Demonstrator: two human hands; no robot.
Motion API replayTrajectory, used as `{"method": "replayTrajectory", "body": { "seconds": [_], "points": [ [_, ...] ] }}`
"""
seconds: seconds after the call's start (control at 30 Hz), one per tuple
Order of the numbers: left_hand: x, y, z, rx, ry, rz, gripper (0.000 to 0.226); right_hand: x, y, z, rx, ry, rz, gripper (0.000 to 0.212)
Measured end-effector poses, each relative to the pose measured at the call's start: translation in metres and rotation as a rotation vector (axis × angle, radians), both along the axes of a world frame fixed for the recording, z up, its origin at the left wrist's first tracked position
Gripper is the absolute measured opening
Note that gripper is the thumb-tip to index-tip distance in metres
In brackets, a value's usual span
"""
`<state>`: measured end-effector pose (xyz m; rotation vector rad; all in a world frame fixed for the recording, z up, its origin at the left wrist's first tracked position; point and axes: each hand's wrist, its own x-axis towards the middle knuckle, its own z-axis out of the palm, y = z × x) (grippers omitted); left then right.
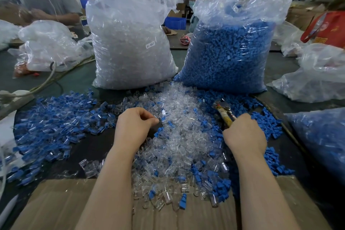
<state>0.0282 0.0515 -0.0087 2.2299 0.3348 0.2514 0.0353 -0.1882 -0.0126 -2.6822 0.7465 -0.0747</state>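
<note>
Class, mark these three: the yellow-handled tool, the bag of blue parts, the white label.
yellow-handled tool [224,115]: head view, on its yellow handle.
bag of blue parts [227,56]: head view, middle of its front.
white label [150,45]: head view, centre of the sticker.

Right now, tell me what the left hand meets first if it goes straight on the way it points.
The left hand points right and slightly away: it would first meet the clear caps heaped at its fingertips. The pliers in the right hand lie farther along, though depth is unclear.
</note>
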Motion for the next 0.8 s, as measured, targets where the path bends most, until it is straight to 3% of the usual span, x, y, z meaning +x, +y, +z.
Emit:
{"method": "replayTrajectory", "body": {
  "seconds": [0.2, 0.57, 0.8],
  "points": [
    [0.002, -0.001, 0.006, -0.237, -0.013, -0.018, 0.009, 0.003, 0.004, -0.004, -0.004, -0.013, 0.050, 0.013],
    [0.001, -0.014, 0.020, -0.507, 0.022, -0.083, 0.007, 0.003, 0.002, -0.003, 0.017, 0.000, 0.068, 0.017],
    [0.002, -0.028, 0.024, -0.732, 0.031, -0.111, 0.007, 0.005, 0.003, 0.004, 0.068, -0.230, 0.094, 0.026]
  ]
}}
